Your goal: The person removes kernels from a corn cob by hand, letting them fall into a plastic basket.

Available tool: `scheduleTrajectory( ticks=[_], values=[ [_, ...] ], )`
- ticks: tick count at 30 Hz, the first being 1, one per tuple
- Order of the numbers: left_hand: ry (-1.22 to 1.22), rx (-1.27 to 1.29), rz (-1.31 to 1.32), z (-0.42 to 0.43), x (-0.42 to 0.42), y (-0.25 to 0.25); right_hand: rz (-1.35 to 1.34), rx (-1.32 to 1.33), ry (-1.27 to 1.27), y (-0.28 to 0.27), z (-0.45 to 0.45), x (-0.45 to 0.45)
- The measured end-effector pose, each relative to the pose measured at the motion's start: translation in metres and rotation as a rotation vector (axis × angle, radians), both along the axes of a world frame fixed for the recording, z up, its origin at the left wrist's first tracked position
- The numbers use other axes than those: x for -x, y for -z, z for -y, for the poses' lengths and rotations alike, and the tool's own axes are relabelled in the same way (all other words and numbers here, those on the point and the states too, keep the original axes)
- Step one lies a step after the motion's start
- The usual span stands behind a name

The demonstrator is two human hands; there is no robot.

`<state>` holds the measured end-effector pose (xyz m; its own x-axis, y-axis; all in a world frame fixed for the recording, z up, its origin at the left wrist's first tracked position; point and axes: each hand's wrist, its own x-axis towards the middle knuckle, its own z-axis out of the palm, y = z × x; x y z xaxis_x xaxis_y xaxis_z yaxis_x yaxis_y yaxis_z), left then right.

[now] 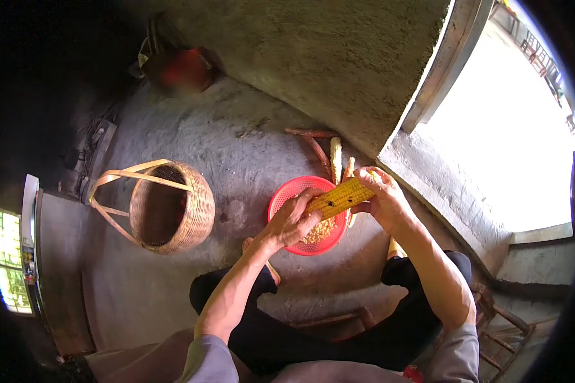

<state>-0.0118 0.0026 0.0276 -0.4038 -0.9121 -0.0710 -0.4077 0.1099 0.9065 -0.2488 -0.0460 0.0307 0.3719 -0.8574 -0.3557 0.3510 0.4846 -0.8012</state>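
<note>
A yellow corn cob (340, 198) with a few dark spots is held between my two hands, tilted up to the right. My left hand (292, 220) grips its lower left end, thumb along the near side. Around the upper right end, the fingers of my right hand (384, 196) are closed. Below the cob sits a red plastic basket (282, 195) with a perforated wall, on the floor between my feet. Loose corn kernels (318, 233) lie in it, partly hidden by my hands and the cob.
Several bare cobs (336, 159) lie on the concrete floor beyond the red basket, near the wall. To the left a woven bamboo basket (201, 207) with a tall handle leans over. A bright doorway (492, 134) opens at right; a wooden chair (501, 332) stands lower right.
</note>
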Motion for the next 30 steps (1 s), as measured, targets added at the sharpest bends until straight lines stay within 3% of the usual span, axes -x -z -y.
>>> scheduleTrajectory(
  ticks=[11,23,30],
  values=[
    [-0.057,0.057,0.071,0.001,0.004,0.008,-0.007,-0.015,-0.002,-0.005,0.001,-0.002],
    [-0.096,0.223,0.104,0.010,0.012,0.005,-0.017,0.162,0.005,-0.010,0.003,-0.005],
    [-0.103,0.186,0.175,0.008,0.021,-0.005,-0.102,0.265,-0.017,-0.016,0.004,-0.006]
  ],
)
